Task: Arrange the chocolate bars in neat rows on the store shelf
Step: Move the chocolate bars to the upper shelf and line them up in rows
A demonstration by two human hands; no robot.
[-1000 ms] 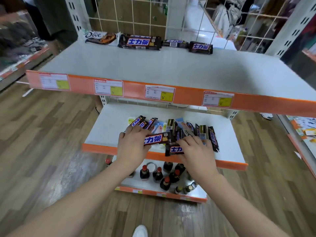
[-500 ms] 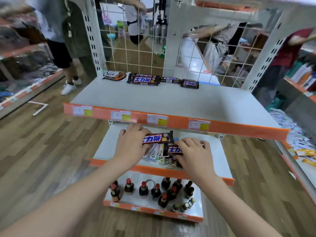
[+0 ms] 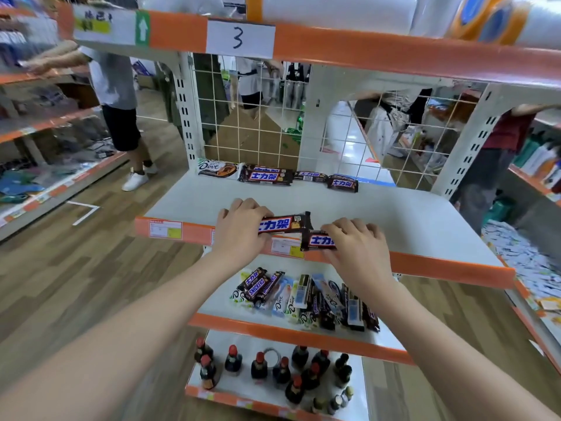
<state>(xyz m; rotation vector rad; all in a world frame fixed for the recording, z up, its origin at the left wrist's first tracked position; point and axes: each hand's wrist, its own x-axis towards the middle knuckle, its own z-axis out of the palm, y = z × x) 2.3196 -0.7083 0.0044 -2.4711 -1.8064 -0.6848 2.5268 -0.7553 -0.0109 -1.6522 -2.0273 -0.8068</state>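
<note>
Firmly clamped in the left hand: a long dark bar, fingers curled over its top edge, thumb under, wrapper end jutting right. Gripped likewise in the right hand: a shorter bar, fingers folded over its right half, printed face up. Both held just above the orange front lip of the middle shelf, the long bar's right end overlapping the short one's left corner.

Farther back, along the wire grid at the rear of that same shelf: a row of four, left to right a white Dove bar, a wide dark pack, a slim dark bar and a small dark bar, lying flat, ends touching or nearly so. Otherwise bare white board between row and hands.

Below, on the lower shelf: a loose pile of Snickers and pale Dove wrappers, overlapping at mixed angles. Lower again, on the bottom shelf: a cluster of small dark bottles with red caps, standing upright.

Overhead, an orange rail with a paper label marked 3. Beyond the grid and at left, other people standing on wood-look floor.
</note>
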